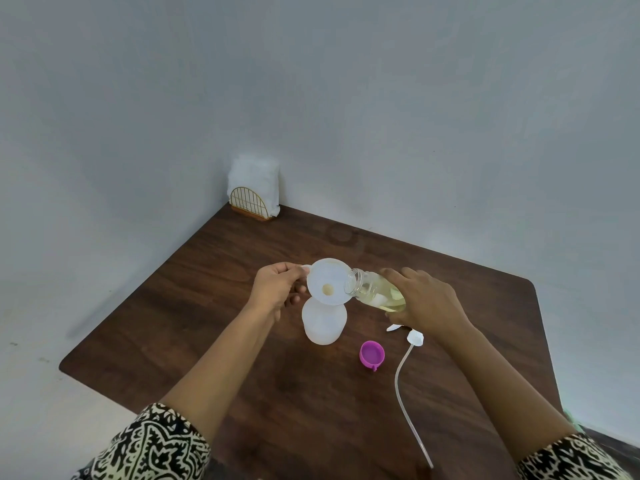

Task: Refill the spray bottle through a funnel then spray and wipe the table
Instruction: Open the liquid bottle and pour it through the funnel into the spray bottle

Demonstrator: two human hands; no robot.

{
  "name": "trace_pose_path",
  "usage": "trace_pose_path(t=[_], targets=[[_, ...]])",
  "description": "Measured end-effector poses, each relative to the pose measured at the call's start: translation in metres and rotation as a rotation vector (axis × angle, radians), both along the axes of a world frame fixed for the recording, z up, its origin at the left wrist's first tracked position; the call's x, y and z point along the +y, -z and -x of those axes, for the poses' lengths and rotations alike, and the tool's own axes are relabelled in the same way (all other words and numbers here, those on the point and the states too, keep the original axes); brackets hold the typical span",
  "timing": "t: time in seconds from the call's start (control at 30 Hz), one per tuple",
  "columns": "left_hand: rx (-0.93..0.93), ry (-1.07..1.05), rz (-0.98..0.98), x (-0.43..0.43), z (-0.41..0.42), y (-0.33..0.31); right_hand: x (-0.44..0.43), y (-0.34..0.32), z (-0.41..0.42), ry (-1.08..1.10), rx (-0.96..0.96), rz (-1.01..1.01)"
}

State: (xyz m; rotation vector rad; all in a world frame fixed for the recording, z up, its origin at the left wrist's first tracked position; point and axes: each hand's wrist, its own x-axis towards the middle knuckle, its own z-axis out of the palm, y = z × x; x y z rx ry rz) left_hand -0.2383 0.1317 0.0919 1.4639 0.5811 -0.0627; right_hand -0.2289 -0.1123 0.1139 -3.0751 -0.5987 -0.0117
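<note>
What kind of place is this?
Probably a plain room at home: a dark wooden table pushed into a corner of bare white walls, with a napkin holder at the back.

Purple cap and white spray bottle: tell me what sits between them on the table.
Nothing: in the head view only bare dark wooden table separates the purple plastic cap from the translucent white spray bottle.
</note>
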Motion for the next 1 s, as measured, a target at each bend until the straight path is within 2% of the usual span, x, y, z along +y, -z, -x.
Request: trace_pose_path(t=[1.0], targets=[[-0.018,-0.012,0.007,-0.001,0.000,0.002,0.006,-0.019,-0.002,-0.052,0.022,0.084]])
